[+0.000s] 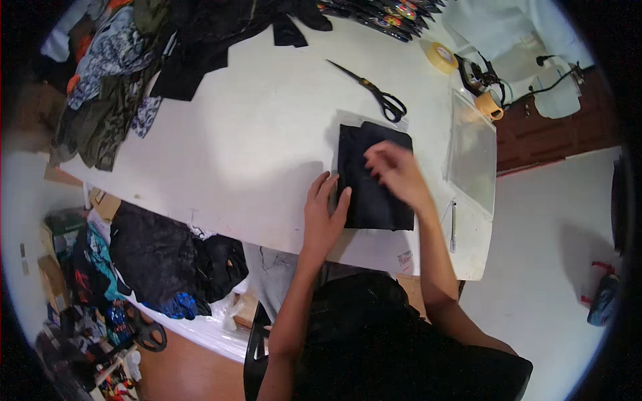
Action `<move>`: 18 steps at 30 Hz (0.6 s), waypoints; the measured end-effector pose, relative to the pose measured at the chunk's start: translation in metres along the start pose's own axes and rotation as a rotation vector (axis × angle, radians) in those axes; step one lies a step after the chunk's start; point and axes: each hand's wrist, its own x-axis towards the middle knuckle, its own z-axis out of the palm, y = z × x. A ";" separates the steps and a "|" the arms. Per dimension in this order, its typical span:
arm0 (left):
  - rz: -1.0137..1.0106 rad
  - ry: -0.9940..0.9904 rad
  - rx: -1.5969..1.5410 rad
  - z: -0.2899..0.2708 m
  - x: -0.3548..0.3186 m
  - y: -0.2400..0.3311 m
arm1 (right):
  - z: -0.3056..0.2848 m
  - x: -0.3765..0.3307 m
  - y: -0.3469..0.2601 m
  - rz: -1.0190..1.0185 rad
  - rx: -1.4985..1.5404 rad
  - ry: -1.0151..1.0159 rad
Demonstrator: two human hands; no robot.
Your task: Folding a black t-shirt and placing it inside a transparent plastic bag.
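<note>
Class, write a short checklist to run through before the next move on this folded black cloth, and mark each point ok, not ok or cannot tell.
1. Left hand flat on the near left edge of the black cloth: ok.
2. Right hand on top of the cloth: ok; its grip is blurred, cannot tell.
3. Cloth lies wholly on the white table: ok.
4. Scissors lie clear of both hands: ok.
5. Clear plastic sleeve lies right of the cloth, not touching it: ok.
6. Cloth edges lined up squarely: cannot tell.
</note>
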 end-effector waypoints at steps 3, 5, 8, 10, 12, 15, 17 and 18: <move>-0.060 -0.048 0.040 -0.014 -0.024 0.024 | -0.047 0.022 0.017 -0.316 -0.273 0.226; -0.122 -0.104 0.076 -0.012 -0.039 0.033 | -0.062 0.046 0.045 -0.283 -0.287 0.254; -0.036 -0.113 0.154 -0.007 -0.054 0.029 | -0.059 0.062 0.064 -0.156 -0.108 0.083; -0.028 -0.112 0.199 -0.009 -0.055 0.031 | -0.052 0.064 0.066 -0.037 -0.330 -0.024; -0.015 -0.110 0.244 -0.008 -0.055 0.035 | -0.049 0.060 0.065 0.002 -0.327 0.000; -0.062 -0.019 0.301 -0.011 -0.057 0.041 | -0.047 0.048 0.069 0.070 -0.375 0.080; -0.255 -0.043 0.232 -0.019 -0.070 0.045 | -0.050 0.032 0.074 0.100 -0.427 0.127; -0.261 -0.030 0.242 -0.023 -0.079 0.045 | -0.050 0.021 0.076 0.131 -0.485 0.182</move>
